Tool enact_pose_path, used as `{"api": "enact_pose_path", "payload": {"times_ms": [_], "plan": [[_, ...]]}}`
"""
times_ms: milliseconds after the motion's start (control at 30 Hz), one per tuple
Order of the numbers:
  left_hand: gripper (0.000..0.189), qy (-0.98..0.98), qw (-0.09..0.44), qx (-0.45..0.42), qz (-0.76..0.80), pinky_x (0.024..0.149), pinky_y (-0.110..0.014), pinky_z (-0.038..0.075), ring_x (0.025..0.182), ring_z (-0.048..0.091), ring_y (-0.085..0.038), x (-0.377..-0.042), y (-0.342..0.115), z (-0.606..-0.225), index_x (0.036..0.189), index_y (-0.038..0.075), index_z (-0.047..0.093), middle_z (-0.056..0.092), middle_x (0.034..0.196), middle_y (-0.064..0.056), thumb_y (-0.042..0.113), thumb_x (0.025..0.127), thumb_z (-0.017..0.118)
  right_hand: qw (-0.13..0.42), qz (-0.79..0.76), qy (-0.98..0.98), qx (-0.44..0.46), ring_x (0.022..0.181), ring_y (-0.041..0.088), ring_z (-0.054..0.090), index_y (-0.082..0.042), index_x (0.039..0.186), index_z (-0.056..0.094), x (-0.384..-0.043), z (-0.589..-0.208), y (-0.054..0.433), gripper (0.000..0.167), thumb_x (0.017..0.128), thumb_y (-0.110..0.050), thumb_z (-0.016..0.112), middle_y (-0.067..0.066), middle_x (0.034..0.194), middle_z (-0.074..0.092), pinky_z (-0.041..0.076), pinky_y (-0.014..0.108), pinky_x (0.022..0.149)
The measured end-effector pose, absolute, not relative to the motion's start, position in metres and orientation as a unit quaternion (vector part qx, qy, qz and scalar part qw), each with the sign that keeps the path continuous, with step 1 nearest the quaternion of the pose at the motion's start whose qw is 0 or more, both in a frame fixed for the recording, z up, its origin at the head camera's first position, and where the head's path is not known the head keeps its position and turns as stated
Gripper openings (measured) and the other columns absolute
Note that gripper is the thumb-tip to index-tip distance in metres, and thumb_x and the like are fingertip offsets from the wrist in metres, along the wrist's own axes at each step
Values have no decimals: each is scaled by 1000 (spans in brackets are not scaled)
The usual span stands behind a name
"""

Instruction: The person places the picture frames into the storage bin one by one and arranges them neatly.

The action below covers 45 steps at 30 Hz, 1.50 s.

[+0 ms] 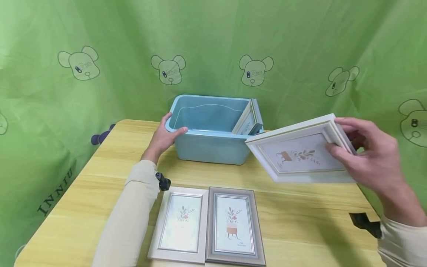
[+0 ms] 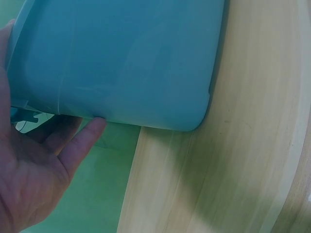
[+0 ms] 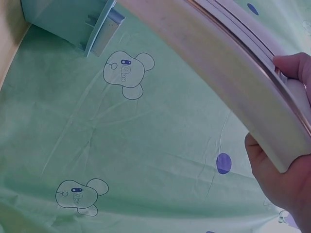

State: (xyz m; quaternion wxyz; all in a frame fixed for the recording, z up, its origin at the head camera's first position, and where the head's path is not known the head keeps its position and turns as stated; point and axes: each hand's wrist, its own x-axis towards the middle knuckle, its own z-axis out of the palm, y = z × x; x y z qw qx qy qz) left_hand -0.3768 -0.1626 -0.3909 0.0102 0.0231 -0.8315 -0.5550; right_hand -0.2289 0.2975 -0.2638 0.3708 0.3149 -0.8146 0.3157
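A light-blue plastic bin (image 1: 210,149) stands at the table's back, and my left hand (image 1: 164,135) grips its left front corner, thumb over the front rim. The left wrist view shows fingers (image 2: 80,145) against the bin's wall (image 2: 131,68). To the right of the bin, my right hand (image 1: 373,154) holds a white picture frame (image 1: 300,154) by its right end, raised and tilted above the table. Thumb on its front, fingers behind, it has gold lines and a plant print. Inside the bin, picture frames (image 1: 248,120) lean at the right end.
Two more picture frames lie face up side by side near the front: a silvery-white one (image 1: 181,222) and a grey one (image 1: 235,226). They rest on the wooden table (image 1: 300,215). A green curtain (image 1: 210,37) with bear faces hangs close behind the table.
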Motion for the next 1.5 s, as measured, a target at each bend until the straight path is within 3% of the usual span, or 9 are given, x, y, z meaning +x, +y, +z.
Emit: {"api": "enact_pose_path", "payload": {"times_ms": [433, 667, 933, 1133, 1500], "plan": [[99, -832, 14, 22, -554, 112, -57, 34, 142, 33, -35, -376, -162, -391, 153, 41, 13, 26, 160, -11, 58, 76, 73, 440, 434, -751, 233, 67, -10, 59, 19, 119, 48, -235, -260, 285, 53, 68, 16, 66, -18, 93, 66, 48, 0, 63], [101, -833, 15, 23, -552, 112, -57, 34, 142, 33, -34, -376, -162, -391, 153, 42, 13, 26, 160, -11, 62, 74, 73, 459, 468, -730, 193, 70, -4, 62, 14, 121, 52, -239, -261, 282, 53, 70, 16, 67, -12, 90, 66, 49, 4, 61], [101, -833, 14, 23, -553, 113, -58, 32, 143, 32, -34, -376, -162, -390, 153, 42, 13, 26, 160, -11, 62, 74, 73, 480, 498, -699, 181, 79, 4, 67, 11, 120, 54, -247, -260, 276, 51, 72, 14, 68, -6, 90, 66, 54, 8, 67], [100, -831, 13, 24, -555, 114, -58, 31, 144, 31, -34, -377, -161, -391, 153, 42, 13, 24, 160, -10, 60, 75, 73, 499, 521, -675, 155, 77, 8, 67, 4, 120, 56, -254, -255, 266, 50, 72, 14, 66, -2, 88, 66, 55, 11, 66], [102, -835, 17, 22, -550, 114, -58, 31, 144, 31, -34, -376, -162, -392, 153, 42, 13, 24, 160, -10, 65, 73, 72, 514, 512, -675, 136, 74, 6, 65, -6, 121, 58, -274, -246, 247, 48, 76, 10, 65, -5, 88, 64, 54, 12, 64]]}}
